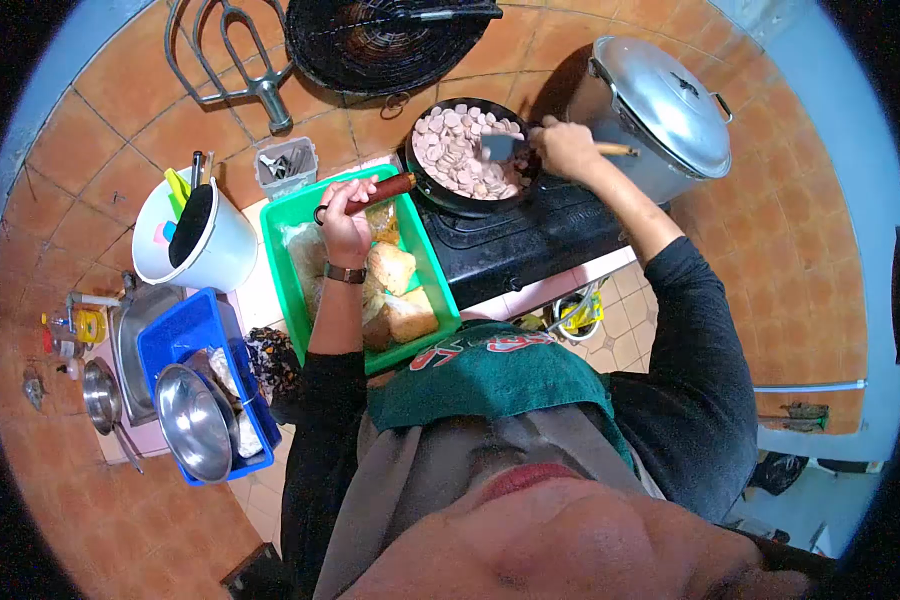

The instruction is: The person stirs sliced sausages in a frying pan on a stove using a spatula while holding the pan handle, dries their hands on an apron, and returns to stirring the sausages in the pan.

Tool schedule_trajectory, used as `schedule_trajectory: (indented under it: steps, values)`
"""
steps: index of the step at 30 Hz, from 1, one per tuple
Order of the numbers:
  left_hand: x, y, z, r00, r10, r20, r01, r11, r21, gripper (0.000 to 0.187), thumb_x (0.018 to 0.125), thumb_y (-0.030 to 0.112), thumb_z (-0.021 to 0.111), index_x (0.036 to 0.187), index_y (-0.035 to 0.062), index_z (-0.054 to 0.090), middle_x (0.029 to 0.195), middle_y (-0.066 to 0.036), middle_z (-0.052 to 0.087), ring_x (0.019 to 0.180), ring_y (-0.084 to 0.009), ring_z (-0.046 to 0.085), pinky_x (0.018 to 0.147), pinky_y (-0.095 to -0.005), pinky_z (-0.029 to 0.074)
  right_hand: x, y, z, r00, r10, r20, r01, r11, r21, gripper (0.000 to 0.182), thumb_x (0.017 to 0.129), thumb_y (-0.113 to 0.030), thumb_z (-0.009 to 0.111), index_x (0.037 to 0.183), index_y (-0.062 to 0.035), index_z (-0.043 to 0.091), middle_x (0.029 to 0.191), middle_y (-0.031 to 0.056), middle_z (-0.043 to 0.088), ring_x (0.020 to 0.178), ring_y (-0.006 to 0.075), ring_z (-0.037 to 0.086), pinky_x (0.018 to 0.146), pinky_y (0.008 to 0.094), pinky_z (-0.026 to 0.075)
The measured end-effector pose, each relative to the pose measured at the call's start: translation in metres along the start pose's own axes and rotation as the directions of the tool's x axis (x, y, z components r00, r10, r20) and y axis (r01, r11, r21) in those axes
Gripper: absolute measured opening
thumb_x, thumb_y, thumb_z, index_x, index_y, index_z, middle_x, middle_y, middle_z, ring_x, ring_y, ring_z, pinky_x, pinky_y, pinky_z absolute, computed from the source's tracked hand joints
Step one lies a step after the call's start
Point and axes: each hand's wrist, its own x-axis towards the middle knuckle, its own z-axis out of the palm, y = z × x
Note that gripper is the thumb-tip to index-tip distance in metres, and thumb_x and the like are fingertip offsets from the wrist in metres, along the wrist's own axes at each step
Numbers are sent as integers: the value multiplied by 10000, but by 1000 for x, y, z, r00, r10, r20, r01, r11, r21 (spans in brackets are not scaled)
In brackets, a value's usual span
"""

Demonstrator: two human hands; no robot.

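on my feed the left hand (346,215) is curled closed round the brown wooden handle (383,191) of a round black frying pan (438,197). my right hand (567,148) is closed too, gripping a grey-bladed spatula w/ tan wooden grip (620,150); blade's over the flat round pinkish slices (460,145) filling the pan, blurred, so can't tell if touching. pan's on the far part of a black stove (510,255), handle out left over a rect. green plas. tray (432,285) w/ bread-like chunks (391,267). big silver lidded pot (660,110) just right of pan; white plas. bucket (225,245) left of tray.
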Motion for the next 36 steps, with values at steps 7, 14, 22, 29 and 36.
schedule_trajectory:
  steps: [7, 14, 22, 29, 36]
  values:
    - [0, 1, 0, 1000, -31, 5, 31, 1000, 7, 152, 846, 39, 529, 703, 67, 484, 671, -54, 479, 752, -238, 532, 971, -496, 396, 65, 35, 80, 990, -81, -114, 54, 975, -216, 206, 817, -137, 538, 959, -124, 686, 988, 118, 610, 815, 302, 674, 676, 432, 550]
    - [2, 1, -1, 1000, -3, 11, 3, 1000, 26, 161, 830, 48, 563, 690, 63, 483, 675, -70, 519, 734, -242, 560, 965, -516, 413, 38, -3, 63, 974, -220, -53, 224, 968, 111, 176, 784, -143, 574, 931, -128, 670, 1005, 101, 579, 786, 329, 655, 651, 457, 532]
    - [3, 0, -3, 1000, 0, 3, 0, 1000, 11, 164, 831, 48, 559, 687, 61, 482, 670, -66, 507, 722, -237, 551, 961, -516, 415, 40, 37, 21, 942, -306, -135, 276, 939, -205, 194, 741, -145, 622, 916, -125, 702, 999, 105, 602, 869, 273, 666, 675, 397, 547]
    - [1, 0, 1, 1000, 9, 1, -9, 1000, 10, 152, 832, 45, 546, 691, 57, 493, 669, -64, 502, 714, -226, 540, 962, -514, 415, 44, 15, 21, 937, -205, 282, 269, 939, -212, 188, 763, -133, 609, 882, -18, 698, 996, 175, 679, 906, 303, 681, 744, 416, 547]
    - [4, 1, -2, 999, -35, -8, 35, 999, -33, 148, 816, 39, 561, 684, 58, 496, 671, -68, 507, 716, -238, 544, 957, -510, 420, 31, -6, 27, 891, -72, 448, 5, 989, 147, 299, 788, -178, 587, 1018, -9, 676, 1038, 229, 659, 976, 365, 647, 843, 449, 518]
